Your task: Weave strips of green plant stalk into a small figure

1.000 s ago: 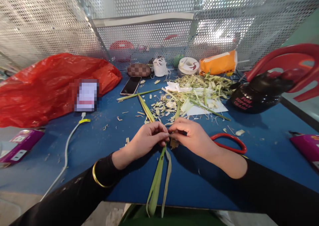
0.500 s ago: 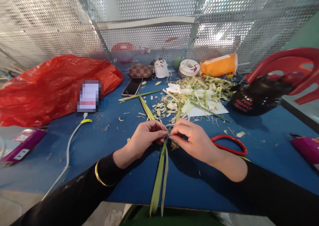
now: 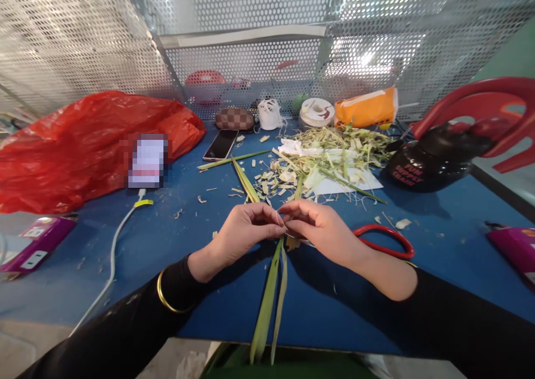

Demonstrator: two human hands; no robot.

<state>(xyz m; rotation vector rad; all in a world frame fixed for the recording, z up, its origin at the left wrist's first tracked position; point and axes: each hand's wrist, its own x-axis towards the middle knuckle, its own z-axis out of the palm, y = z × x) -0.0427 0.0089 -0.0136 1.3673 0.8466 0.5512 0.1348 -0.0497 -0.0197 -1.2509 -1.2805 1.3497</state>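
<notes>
Left hand (image 3: 246,231): pinching green leaf (image 3: 266,306) at its top end.
Right hand (image 3: 317,226): fingertips meet left's (equally near; can't tell its grip).
Green leaf: below both, long axis running nearward, past blue table's (image 3: 343,323) edge.
Red handle (image 3: 404,239): right of right hand.

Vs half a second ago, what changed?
The right hand shifted slightly left, closing up to the left hand. Below, the thin strip swung a little away from the green leaf. No clear grab or release. Unmoved: red bag, black bottle.
</notes>
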